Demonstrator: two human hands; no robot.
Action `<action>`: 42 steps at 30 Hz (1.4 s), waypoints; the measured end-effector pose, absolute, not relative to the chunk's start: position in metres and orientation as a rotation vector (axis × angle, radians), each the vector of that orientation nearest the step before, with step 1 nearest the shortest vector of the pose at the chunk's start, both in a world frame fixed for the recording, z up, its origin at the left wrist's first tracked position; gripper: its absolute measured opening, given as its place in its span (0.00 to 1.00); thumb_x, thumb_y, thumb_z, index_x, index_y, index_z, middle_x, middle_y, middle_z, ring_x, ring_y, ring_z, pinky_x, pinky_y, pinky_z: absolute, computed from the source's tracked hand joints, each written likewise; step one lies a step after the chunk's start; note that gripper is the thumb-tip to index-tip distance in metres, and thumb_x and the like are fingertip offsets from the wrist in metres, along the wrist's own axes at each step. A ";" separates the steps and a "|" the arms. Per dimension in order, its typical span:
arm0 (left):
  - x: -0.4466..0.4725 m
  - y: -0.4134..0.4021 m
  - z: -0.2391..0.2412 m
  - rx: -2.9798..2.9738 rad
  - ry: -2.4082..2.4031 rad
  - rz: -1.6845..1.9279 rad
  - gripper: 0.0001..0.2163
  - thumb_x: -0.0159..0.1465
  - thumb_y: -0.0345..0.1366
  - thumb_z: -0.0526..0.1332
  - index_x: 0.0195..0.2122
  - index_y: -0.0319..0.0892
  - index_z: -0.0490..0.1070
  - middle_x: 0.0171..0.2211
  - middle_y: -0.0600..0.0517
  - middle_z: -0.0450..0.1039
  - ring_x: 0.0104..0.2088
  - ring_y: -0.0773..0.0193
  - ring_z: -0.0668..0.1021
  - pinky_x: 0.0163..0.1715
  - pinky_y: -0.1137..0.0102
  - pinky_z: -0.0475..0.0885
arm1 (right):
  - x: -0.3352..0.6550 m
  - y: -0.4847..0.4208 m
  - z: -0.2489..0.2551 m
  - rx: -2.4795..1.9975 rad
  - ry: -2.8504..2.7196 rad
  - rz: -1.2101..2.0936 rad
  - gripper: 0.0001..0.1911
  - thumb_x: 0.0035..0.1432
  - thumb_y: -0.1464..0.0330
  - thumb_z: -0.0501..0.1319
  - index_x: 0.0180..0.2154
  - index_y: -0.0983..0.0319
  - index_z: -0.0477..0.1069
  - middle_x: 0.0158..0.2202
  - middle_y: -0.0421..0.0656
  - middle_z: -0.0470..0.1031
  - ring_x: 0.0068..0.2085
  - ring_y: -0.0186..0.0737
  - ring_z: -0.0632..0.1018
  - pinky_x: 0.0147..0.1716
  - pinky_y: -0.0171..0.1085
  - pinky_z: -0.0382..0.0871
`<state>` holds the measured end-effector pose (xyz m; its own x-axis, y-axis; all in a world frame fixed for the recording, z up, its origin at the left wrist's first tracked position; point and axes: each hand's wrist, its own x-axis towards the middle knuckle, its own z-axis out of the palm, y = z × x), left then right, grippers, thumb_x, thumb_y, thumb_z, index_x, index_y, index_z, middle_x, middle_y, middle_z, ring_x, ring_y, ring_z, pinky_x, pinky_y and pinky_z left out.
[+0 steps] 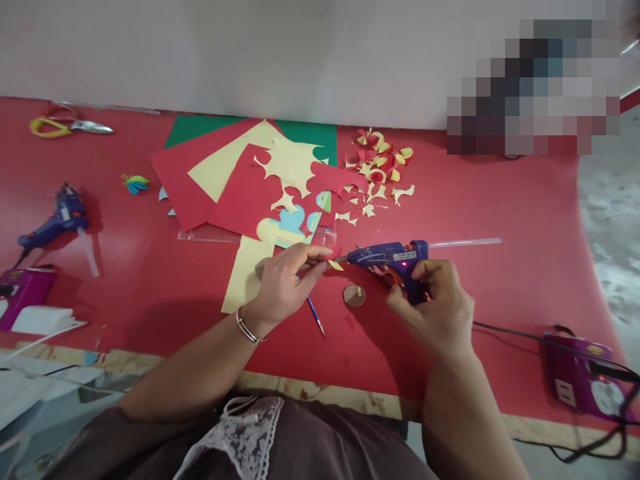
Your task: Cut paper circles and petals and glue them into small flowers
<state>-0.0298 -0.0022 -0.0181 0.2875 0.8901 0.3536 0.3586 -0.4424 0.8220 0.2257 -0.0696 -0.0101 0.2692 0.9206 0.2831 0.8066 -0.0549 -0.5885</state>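
Note:
My left hand [289, 281] pinches a small red and yellow paper piece [334, 255] between thumb and fingers. Round the handle of a blue hot glue gun [387, 255] my right hand [440, 303] is closed, and a red light glows on its side. The gun's nozzle points left and meets the paper piece, or nearly so. A clear glue stick [465, 243] juts from its back end. Below the nozzle lies a small round brown disc [354, 295] with a pale bit on it. A blue pencil [316, 317] rests partly under my left hand.
Red, yellow and green paper sheets [185, 193] lie behind my hands, with paper scraps and small folded paper pieces [380, 160] to their right. Scissors [70, 127], a second glue gun [63, 217] and a purple power box [30, 293] are at left. Another purple box [583, 373] with cables stands right.

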 end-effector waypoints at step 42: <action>-0.030 -0.004 -0.022 1.813 1.152 1.130 0.11 0.72 0.34 0.67 0.54 0.46 0.78 0.44 0.49 0.87 0.41 0.64 0.88 0.45 0.69 0.86 | 0.225 -0.068 -0.009 -1.926 -1.508 0.255 0.14 0.51 0.61 0.67 0.37 0.55 0.65 0.28 0.34 0.70 0.25 0.37 0.71 0.29 0.38 0.63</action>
